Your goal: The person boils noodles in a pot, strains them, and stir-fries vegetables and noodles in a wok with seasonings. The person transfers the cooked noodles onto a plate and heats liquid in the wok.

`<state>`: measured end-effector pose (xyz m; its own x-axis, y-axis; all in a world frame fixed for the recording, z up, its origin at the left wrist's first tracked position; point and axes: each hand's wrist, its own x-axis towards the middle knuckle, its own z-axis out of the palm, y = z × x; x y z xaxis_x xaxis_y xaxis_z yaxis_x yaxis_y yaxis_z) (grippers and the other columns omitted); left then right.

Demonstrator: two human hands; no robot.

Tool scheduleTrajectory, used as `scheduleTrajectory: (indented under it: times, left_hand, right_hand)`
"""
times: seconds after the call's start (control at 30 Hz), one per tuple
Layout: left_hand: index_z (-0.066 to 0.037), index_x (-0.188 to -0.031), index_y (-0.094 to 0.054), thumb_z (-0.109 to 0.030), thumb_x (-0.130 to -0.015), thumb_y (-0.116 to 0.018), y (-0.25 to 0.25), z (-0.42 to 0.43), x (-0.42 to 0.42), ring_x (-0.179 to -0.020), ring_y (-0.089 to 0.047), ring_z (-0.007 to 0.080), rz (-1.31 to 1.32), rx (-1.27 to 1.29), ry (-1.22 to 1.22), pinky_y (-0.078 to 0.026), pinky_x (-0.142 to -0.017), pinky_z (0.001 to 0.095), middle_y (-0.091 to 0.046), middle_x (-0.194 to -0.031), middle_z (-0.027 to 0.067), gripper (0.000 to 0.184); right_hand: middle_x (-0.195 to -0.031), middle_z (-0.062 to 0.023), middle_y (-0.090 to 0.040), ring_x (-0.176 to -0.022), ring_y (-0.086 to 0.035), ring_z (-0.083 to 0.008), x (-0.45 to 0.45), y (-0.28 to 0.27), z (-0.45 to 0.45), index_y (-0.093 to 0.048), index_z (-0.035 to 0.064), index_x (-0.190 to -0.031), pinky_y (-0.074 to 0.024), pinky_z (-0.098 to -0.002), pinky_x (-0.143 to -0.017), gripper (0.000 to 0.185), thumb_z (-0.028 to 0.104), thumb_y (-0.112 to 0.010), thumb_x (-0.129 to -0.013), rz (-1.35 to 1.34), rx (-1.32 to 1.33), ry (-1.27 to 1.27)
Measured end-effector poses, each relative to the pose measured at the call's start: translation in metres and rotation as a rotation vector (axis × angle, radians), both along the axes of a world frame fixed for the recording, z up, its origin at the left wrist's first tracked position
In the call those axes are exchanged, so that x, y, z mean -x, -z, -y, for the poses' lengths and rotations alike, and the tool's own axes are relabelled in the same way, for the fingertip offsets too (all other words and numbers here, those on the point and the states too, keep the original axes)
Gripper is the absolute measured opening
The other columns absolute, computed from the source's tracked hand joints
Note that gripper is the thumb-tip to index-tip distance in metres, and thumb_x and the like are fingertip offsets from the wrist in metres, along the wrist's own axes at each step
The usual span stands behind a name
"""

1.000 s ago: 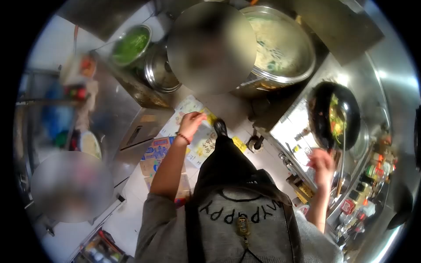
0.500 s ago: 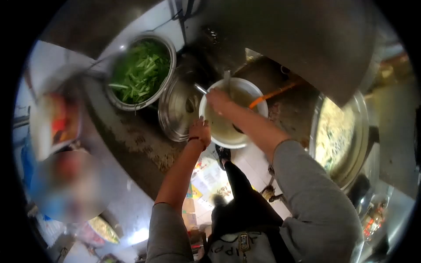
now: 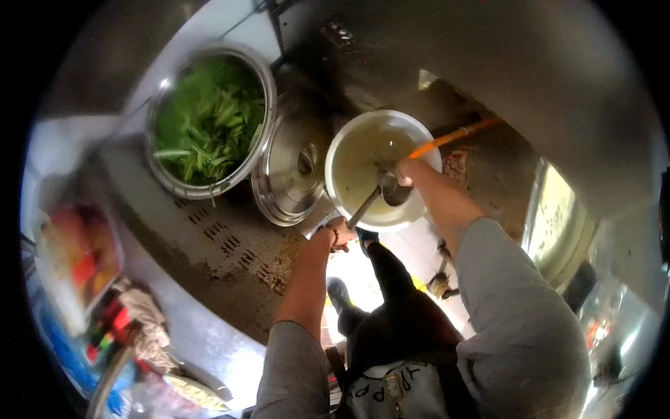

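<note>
A metal ladle slants over the white pot [image 3: 335,197] of cloudy, pale liquid. My left hand [image 3: 339,234] is closed around the handle of this ladle [image 3: 366,207], just outside the pot's near rim. Above the liquid, my right hand [image 3: 416,172] is closed right beside the ladle's round bowl; whether its fingers pinch the bowl's edge or something else is hidden. Just past that hand, an orange handle [image 3: 457,137] crosses the pot's right rim and sticks out to the right.
Left of the pot lies a shiny metal lid [image 3: 283,192]. Beyond it stands a metal basin [image 3: 269,133] of cut green vegetables [image 3: 220,133]. A large pan [image 3: 583,230] is at the right. A blurred container [image 3: 84,258] of red items sits at the far left.
My left hand has left the pot's rim and now grips the ladle's handle, lower down. My right hand has moved right, from the pot's left side to beside the ladle bowl.
</note>
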<state>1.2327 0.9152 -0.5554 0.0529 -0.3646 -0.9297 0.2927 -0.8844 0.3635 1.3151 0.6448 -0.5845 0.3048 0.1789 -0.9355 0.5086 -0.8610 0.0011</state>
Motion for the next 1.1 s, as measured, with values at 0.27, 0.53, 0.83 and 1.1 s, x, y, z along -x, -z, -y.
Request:
scheduleTrajectory:
  times: [0.27, 0.53, 0.83, 1.1]
  left_hand:
    - [0.002, -0.140, -0.022, -0.015, -0.083, -0.060, 0.007, 0.000, 0.107, -0.093, -0.063, 0.0340, 0.568, -0.058, 0.256, -0.054, -0.077, 0.0412, -0.060, -0.108, 0.0255, 0.070]
    - [-0.003, -0.137, -0.028, -0.011, -0.087, -0.053, -0.161, -0.036, 0.098, -0.081, -0.065, 0.0343, 0.879, -0.279, 0.285, -0.053, -0.062, 0.0434, -0.064, -0.093, 0.0233, 0.056]
    - [-0.005, -0.139, -0.027, -0.006, -0.088, -0.052, -0.286, -0.020, 0.105, -0.093, -0.060, 0.0368, 0.882, -0.387, 0.283, -0.052, -0.076, 0.0465, -0.059, -0.106, 0.0235, 0.057]
    - [-0.002, -0.114, -0.050, -0.005, -0.089, -0.053, -0.339, -0.018, 0.201, -0.048, -0.051, 0.0192, 0.766, 0.067, -0.511, -0.042, -0.044, 0.0339, -0.056, -0.070, 0.0099, 0.026]
  right_hand:
    - [-0.096, -0.0180, -0.064, -0.082, -0.064, -0.0311, 0.187, -0.295, -0.021, -0.041, -0.0037, -0.123, -0.0532, -0.0412, -0.068, 0.043, 0.014, -0.052, -0.085, 0.516, -0.073, 0.790]
    - [-0.095, -0.0202, -0.062, -0.075, -0.064, -0.0319, 0.451, -0.496, -0.016, -0.044, 0.0121, -0.124, -0.0514, -0.0421, -0.063, 0.044, 0.019, -0.061, -0.084, 1.018, -0.187, 1.288]
    - [-0.083, -0.0182, -0.058, -0.069, -0.055, -0.0360, 0.589, -0.486, 0.066, -0.038, 0.0016, -0.124, -0.0464, -0.0464, -0.069, 0.041, 0.009, -0.054, -0.086, 1.472, 0.038, 1.564]
    - [-0.063, -0.0051, -0.050, -0.049, -0.046, -0.0157, 0.408, -0.432, 0.168, -0.049, 0.0004, -0.096, -0.0443, -0.0320, -0.046, 0.012, 0.010, -0.042, -0.093, 0.460, -1.094, 2.961]
